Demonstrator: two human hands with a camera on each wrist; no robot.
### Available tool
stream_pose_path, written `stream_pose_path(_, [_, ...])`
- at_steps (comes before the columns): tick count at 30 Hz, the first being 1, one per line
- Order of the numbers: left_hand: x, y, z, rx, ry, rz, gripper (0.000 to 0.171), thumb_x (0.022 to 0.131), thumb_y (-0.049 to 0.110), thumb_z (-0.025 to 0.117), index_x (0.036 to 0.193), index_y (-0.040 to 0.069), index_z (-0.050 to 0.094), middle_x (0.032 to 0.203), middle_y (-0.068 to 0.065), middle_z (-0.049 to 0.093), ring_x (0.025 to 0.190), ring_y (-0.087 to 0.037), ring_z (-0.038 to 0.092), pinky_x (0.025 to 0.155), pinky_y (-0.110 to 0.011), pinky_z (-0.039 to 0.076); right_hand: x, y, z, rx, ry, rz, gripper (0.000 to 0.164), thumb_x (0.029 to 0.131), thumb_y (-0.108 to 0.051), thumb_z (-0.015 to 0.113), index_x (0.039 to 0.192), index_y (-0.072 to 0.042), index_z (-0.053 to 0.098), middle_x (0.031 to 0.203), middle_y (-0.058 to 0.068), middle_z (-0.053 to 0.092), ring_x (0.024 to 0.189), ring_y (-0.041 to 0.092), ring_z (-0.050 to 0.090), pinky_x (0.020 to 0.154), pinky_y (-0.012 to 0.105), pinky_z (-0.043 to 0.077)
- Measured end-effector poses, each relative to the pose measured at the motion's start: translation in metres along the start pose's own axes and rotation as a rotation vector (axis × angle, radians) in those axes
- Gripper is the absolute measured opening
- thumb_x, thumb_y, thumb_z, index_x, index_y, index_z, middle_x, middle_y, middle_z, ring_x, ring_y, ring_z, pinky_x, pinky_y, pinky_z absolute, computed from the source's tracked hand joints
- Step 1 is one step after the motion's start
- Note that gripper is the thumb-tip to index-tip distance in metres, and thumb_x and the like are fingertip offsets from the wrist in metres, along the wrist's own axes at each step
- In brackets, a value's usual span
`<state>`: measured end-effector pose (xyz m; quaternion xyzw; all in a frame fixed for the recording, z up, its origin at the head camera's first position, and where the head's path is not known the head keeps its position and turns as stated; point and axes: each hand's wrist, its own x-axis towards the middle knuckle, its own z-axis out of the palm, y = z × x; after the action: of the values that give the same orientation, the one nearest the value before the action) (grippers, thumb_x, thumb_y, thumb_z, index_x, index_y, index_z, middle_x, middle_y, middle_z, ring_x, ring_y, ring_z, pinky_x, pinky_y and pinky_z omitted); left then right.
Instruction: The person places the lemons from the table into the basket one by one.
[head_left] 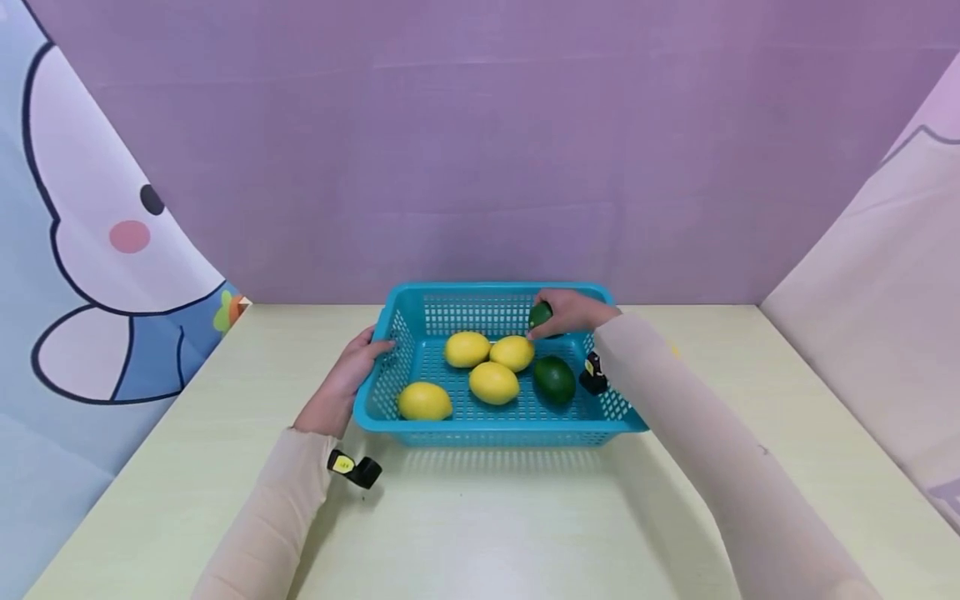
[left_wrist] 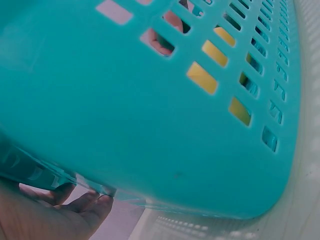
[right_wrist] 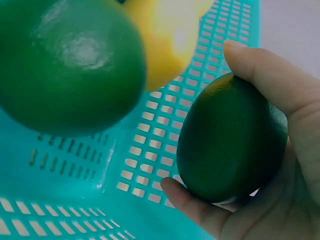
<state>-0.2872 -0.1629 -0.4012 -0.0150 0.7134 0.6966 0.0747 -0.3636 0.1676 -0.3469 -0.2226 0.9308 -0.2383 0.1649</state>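
Note:
A turquoise plastic basket [head_left: 495,427] with slotted walls stands on the table. My left hand [head_left: 351,371] grips its left side, thumb over the rim and fingers outside; in the left wrist view the fingers [left_wrist: 92,207] lie against the basket's edge. Inside, toward the back right, my right hand [head_left: 573,310] holds a dark green avocado [right_wrist: 230,145] between thumb and fingers. A second avocado [head_left: 554,381] lies on the basket floor nearer the front. Several yellow lemons share the basket: one lemon [head_left: 425,402] at the front left, the others grouped near the middle, such as this lemon [head_left: 494,383].
The pale table [head_left: 480,525] extends in front of the basket and to both sides. Behind it hangs a purple cloth [head_left: 480,150], and a cartoon-printed cloth [head_left: 112,250] is on the left. Something small and yellow [head_left: 675,351] shows beside the right sleeve, mostly hidden.

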Motion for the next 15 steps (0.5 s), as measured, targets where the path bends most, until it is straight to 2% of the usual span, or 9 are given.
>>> stream_pose_path(2, [0.0,0.0,0.0,-0.002,-0.001,0.001,0.056,0.1,0.011,0.037,0.151,0.006,0.014,0.151,-0.021,0.025,0.134,-0.04,0.032,0.106,-0.052,0.033,0.004,0.001,0.003,-0.031,-0.013,0.022,0.044,0.085,-0.029,0.068,0.116,-0.004,0.048,0.098,0.012,0.054,0.078,0.024,0.05,0.069,0.037,0.047])
stream_pose_path(4, [0.0,0.0,0.0,-0.003,-0.004,0.001,0.056,0.1,0.011,0.037,0.151,0.006,0.014,0.151,-0.021,0.025,0.135,-0.039,0.031,0.106,-0.052,0.032,0.007,0.002,0.007,-0.078,-0.022,0.041,0.053,0.086,-0.033,0.067,0.125,-0.003,0.046,0.11,0.014,0.054,0.091,0.027,0.051,0.077,0.041,0.047])
stream_pose_path(7, [0.0,0.001,0.001,-0.014,-0.006,-0.007,0.057,0.1,0.011,0.037,0.151,0.007,0.013,0.151,-0.02,0.025,0.135,-0.039,0.031,0.106,-0.052,0.032,0.011,0.004,0.012,-0.11,-0.046,0.072,0.063,0.086,-0.036,0.066,0.133,-0.002,0.042,0.12,0.016,0.052,0.102,0.029,0.05,0.083,0.041,0.047])
stream_pose_path(9, [-0.001,0.001,0.0,-0.018,-0.005,-0.014,0.057,0.1,0.011,0.038,0.151,0.008,0.013,0.151,-0.019,0.025,0.135,-0.039,0.031,0.107,-0.052,0.032,0.013,0.005,0.015,-0.112,-0.053,0.092,0.063,0.086,-0.037,0.066,0.132,-0.002,0.043,0.12,0.016,0.052,0.102,0.028,0.05,0.083,0.04,0.047])
stream_pose_path(11, [0.0,0.0,0.001,-0.017,-0.005,-0.016,0.057,0.1,0.012,0.037,0.151,0.008,0.013,0.151,-0.02,0.025,0.135,-0.039,0.031,0.107,-0.052,0.032,0.014,0.007,0.017,-0.101,-0.06,0.111,0.06,0.085,-0.036,0.066,0.129,-0.002,0.044,0.114,0.015,0.054,0.096,0.028,0.052,0.079,0.038,0.048])
stream_pose_path(15, [0.002,0.0,0.001,-0.009,0.001,-0.013,0.057,0.1,0.012,0.038,0.151,0.008,0.013,0.15,-0.021,0.025,0.134,-0.04,0.032,0.106,-0.052,0.032,0.017,0.011,0.021,-0.121,-0.067,0.133,0.068,0.086,-0.039,0.065,0.136,-0.002,0.039,0.124,0.017,0.051,0.105,0.029,0.051,0.086,0.041,0.048])
